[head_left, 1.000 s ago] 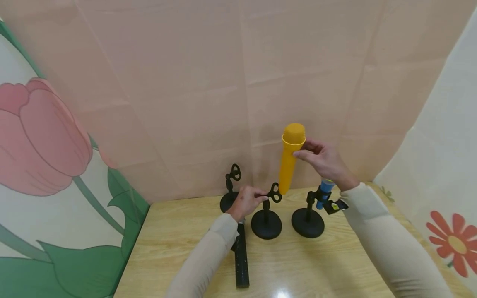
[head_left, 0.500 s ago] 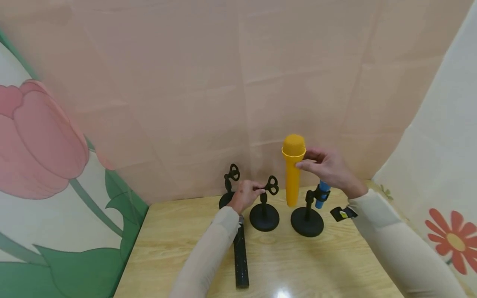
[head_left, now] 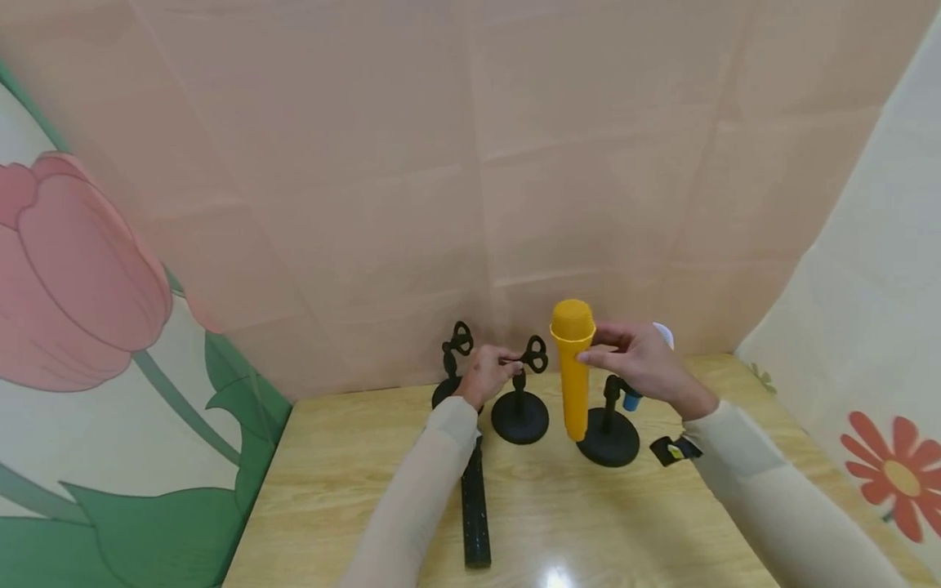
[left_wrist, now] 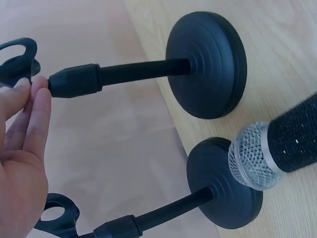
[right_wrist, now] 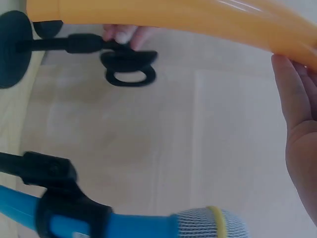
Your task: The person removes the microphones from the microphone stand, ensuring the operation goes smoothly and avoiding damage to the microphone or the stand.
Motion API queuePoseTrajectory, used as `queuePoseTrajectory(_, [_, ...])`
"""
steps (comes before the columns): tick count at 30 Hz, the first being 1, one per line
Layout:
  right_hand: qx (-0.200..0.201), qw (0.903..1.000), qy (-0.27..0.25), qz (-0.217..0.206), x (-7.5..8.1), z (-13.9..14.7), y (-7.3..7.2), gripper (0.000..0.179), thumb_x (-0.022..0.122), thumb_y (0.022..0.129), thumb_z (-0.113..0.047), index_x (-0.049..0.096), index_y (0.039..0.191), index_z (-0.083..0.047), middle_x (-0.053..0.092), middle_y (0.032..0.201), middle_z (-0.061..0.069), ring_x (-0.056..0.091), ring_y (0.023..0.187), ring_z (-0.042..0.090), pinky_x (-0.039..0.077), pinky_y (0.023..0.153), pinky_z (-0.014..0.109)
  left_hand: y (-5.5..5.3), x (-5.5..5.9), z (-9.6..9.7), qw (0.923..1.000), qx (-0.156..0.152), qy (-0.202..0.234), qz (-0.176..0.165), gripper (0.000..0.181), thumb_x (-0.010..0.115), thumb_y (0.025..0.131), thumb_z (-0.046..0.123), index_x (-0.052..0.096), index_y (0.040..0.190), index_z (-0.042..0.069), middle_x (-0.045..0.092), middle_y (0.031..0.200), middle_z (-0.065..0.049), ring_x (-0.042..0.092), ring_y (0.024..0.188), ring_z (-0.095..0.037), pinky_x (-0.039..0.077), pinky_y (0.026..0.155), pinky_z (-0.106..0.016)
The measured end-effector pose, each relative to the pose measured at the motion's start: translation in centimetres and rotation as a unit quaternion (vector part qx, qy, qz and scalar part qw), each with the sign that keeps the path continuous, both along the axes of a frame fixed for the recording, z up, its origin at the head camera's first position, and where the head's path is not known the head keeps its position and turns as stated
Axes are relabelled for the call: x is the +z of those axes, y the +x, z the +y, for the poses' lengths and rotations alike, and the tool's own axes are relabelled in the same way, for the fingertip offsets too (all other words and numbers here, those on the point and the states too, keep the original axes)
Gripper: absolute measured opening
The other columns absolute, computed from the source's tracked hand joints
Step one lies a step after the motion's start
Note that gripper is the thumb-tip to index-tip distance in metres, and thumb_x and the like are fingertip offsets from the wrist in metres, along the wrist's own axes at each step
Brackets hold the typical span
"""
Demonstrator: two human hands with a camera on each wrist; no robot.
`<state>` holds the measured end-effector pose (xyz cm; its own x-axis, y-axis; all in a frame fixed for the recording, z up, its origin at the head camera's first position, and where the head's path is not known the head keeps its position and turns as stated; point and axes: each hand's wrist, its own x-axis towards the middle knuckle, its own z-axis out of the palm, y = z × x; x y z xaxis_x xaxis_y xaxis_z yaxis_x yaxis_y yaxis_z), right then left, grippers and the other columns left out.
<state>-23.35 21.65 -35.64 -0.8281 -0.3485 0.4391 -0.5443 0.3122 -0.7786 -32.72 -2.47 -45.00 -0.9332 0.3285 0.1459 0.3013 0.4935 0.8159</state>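
- L hand pinches mid. stand near its clip.
- R hand grips yellow mic below its head, approx. upright, just R of mid. stand.
- L wrist view: mesh head of black mic; in head view, behind L sleeve.
- R wrist view: blue mic in R stand; head view, mostly hidden.
- R wrist view: yellow mic's top cut off.
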Motion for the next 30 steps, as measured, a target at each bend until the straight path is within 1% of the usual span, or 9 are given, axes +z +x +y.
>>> queuePoseTrajectory(3, [0.004,1.0,-0.005,-0.005,-0.8,-0.1,0.1,0.031,0.071,0.092,-0.001,0.066,0.121,0.007,0.072,0.111,0.016,0.071,0.094,0.013,0.057,0.079,0.026,-0.1,0.0,0.4,0.9999,0.005,0.015,-0.001,0.023,0.069,0.094,0.005,0.075,0.116,0.005,0.075,0.105,-0.011,0.072,0.087,-0.014,0.057,0.078,-0.026])
queuePoseTrajectory(5, [0.004,0.9999,-0.005,-0.011,-1.3,-0.2,0.2,0.031,0.071,0.091,-0.002,0.067,0.121,0.006,0.072,0.111,0.017,0.071,0.095,0.013,0.057,0.079,0.026,-0.2,-0.1,0.6,0.9998,0.011,0.019,0.004,0.022,0.069,0.094,0.004,0.075,0.115,0.004,0.075,0.105,-0.012,0.072,0.087,-0.015,0.057,0.078,-0.026])
queuePoseTrajectory(9, [0.006,0.9993,-0.006,-0.036,-2.2,-0.4,0.5,0.031,0.071,0.092,-0.003,0.067,0.121,0.006,0.072,0.111,0.019,0.07,0.096,0.014,0.057,0.08,0.027,-0.4,-0.2,1.0,0.9995,0.028,0.012,-0.001,0.023,0.068,0.095,0.005,0.075,0.116,0.006,0.075,0.102,-0.007,0.072,0.088,-0.014,0.057,0.079,-0.025])
queuePoseTrajectory(11, [0.007,0.999,-0.007,-0.043,-2.7,-0.5,0.6,0.03,0.071,0.092,-0.003,0.068,0.12,0.006,0.072,0.11,0.018,0.07,0.095,0.015,0.057,0.079,0.027,-0.4,-0.2,1.0,0.9994,0.03,0.013,-0.004,0.023,0.067,0.096,0.005,0.074,0.118,0.005,0.075,0.101,-0.006,0.072,0.089,-0.015,0.057,0.079,-0.025])
queuePoseTrajectory(17, [0.003,0.9977,-0.011,-0.066,-4.5,-0.7,0.6,0.032,0.073,0.092,-0.008,0.068,0.12,0.005,0.072,0.112,0.016,0.07,0.098,0.02,0.058,0.079,0.029,-0.7,-0.3,0.6,0.9994,0.021,0.028,-0.007,0.026,0.062,0.098,0.001,0.071,0.123,0.003,0.074,0.105,-0.01,0.072,0.094,-0.022,0.056,0.08,-0.023])
queuePoseTrajectory(20, [-0.001,0.9966,-0.007,-0.082,-5.3,-0.9,0.6,0.033,0.073,0.092,-0.012,0.068,0.121,0.003,0.072,0.113,0.016,0.071,0.095,0.021,0.058,0.078,0.029,-0.8,-0.3,0.5,0.9993,0.024,0.026,-0.011,0.028,0.061,0.098,0.001,0.07,0.124,0.004,0.074,0.107,-0.01,0.072,0.095,-0.022,0.056,0.082,-0.024])
queuePoseTrajectory(23, [-0.006,0.9957,-0.001,-0.093,-6.1,-1.1,0.8,0.034,0.074,0.092,-0.014,0.068,0.121,0.003,0.072,0.111,0.015,0.071,0.092,0.02,0.059,0.077,0.03,-0.9,-0.3,0.5,0.9991,0.028,0.022,-0.022,0.029,0.06,0.099,0.001,0.069,0.127,0.005,0.074,0.109,-0.009,0.072,0.098,-0.021,0.056,0.081,-0.024])
queuePoseTrajectory(26, [-0.017,0.9947,0.0,-0.101,-6.9,-1.3,1.0,0.033,0.074,0.092,-0.014,0.069,0.119,0.004,0.073,0.109,0.014,0.071,0.092,0.021,0.059,0.077,0.029,-1.0,-0.3,0.7,0.9988,0.02,0.025,-0.036,0.032,0.058,0.1,0.002,0.066,0.131,0.007,0.074,0.11,-0.008,0.07,0.102,-0.021,0.055,0.081,-0.022])
queuePoseTrajectory(30, [-0.021,0.9915,0.0,-0.128,-8.1,-1.6,1.4,0.034,0.074,0.092,-0.017,0.068,0.119,0.005,0.073,0.108,0.015,0.07,0.091,0.022,0.058,0.078,0.029,-1.1,-0.3,0.7,0.9988,0.011,0.022,-0.043,0.035,0.057,0.101,0.003,0.063,0.135,0.008,0.074,0.109,-0.006,0.069,0.106,-0.022,0.053,0.074,-0.02])
